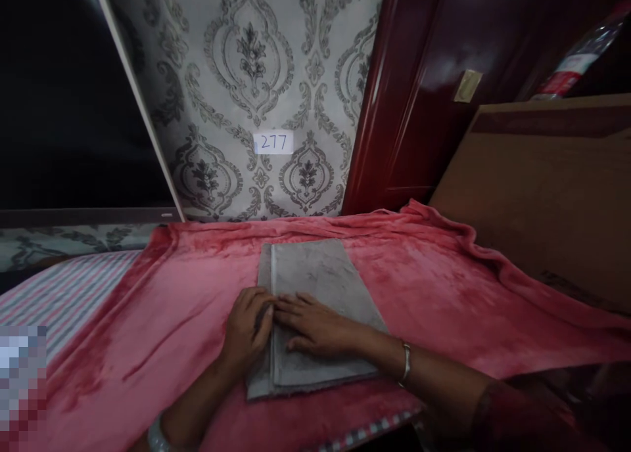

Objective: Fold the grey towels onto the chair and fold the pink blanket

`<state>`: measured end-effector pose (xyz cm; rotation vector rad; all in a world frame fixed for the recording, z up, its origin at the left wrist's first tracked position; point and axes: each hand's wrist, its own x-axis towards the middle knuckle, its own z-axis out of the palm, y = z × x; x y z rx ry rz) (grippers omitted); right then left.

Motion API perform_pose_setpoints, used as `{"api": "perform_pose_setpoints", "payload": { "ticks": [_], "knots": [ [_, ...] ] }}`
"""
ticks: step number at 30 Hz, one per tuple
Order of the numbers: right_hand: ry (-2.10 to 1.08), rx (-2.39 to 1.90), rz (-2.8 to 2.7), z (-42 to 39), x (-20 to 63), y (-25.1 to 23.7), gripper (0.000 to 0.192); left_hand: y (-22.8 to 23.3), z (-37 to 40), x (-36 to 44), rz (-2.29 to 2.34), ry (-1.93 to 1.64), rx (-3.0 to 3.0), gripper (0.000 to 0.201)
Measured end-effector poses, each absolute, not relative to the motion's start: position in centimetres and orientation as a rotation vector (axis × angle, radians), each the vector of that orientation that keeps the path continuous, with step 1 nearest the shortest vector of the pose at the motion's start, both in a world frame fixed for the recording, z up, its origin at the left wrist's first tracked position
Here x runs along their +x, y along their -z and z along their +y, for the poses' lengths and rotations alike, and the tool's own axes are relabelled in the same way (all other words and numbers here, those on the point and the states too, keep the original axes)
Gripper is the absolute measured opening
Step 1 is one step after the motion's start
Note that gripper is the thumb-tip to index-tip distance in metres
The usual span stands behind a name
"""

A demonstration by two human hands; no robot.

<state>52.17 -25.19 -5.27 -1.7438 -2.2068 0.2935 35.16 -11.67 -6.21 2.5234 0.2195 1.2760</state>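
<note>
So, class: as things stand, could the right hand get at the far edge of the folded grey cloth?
Probably yes: the right hand already rests on the folded grey cloth, and nothing lies between it and the far edge.

You have a bed covered by a red plush blanket (444, 288), rumpled along its far edge. A grey folded rectangular cloth (320, 281) lies flat on it, centred. A striped sheet (64, 294) shows at left.

both hands lie flat, palms down, fingers extended; left hand (248, 330) and right hand (315, 327) meet at the fingertips, wrists angled inward.
</note>
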Motion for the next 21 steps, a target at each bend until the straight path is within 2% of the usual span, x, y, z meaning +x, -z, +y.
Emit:
{"api": "perform_pose_setpoints", "payload": {
  "ticks": [3,6,9,13,21],
  "knots": [
    [-0.193,-1.906,-2.038,-25.6,55.5,4.1,0.062,6.0,-10.9,36.3,0.323,-1.082,2.611,0.033],
    [-0.081,-2.236,-1.668,-24.8,59.9,3.1,0.06,4.6,-10.7,39.3,0.394,-0.702,2.748,0.055],
    [-0.079,-2.424,-1.436,-23.5,62.5,2.8,0.06,2.5,-10.6,43.7,0.508,-0.352,2.861,0.067],
    [-0.101,-2.456,-1.39,-21.9,63.3,3.7,0.061,1.8,-9.4,48.1,0.661,-0.205,2.997,0.069],
    [-0.163,-2.486,-1.343,-21.1,64.1,6.1,0.063,5.2,-7.2,49.2,0.754,-0.122,3.011,0.068]
  ]
}}
